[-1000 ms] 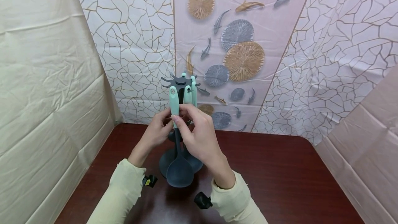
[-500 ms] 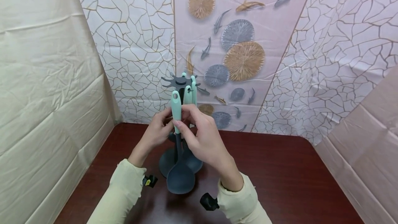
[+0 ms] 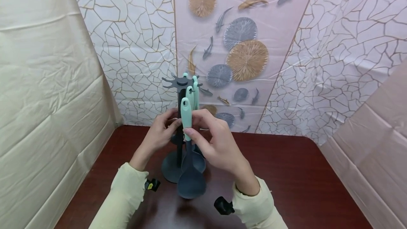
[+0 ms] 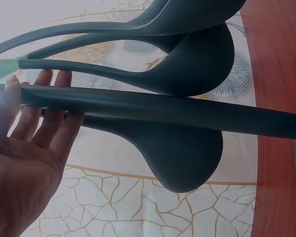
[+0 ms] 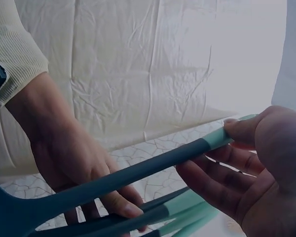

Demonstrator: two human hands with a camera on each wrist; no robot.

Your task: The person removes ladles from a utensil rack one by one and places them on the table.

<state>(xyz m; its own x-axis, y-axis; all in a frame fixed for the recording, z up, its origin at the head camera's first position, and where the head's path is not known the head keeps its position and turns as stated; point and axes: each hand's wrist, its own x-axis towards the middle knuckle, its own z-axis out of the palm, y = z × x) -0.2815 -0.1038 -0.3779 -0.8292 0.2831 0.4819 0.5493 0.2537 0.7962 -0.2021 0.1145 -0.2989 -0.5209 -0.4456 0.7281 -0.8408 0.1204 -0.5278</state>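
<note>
My right hand (image 3: 219, 144) pinches the mint-green handle of a cooking spoon (image 3: 191, 185) between thumb and fingers. The spoon's broad, rounded dark head hangs downward, in front of the utensil stand (image 3: 171, 170). Its handle top is off the stand's hooks. My left hand (image 3: 159, 133) holds the stand's dark upright post (image 4: 153, 106), thumb on the near side and fingers behind it. Several other dark utensils with mint handles (image 3: 195, 87) hang from the hooked top; in the left wrist view, one rounded utensil head (image 4: 187, 158) shows below the post.
The stand rests on a dark red-brown table (image 3: 270, 172). A patterned cloth (image 3: 127, 45) hangs behind it, with plain cream cloth (image 3: 47, 98) at the left. Black wrist cameras (image 3: 224, 206) are strapped at both cream sleeves.
My right hand has drawn the spoon down and to the right, away from the stand's top. The left hand stays at the post. The head view has shifted slightly.
</note>
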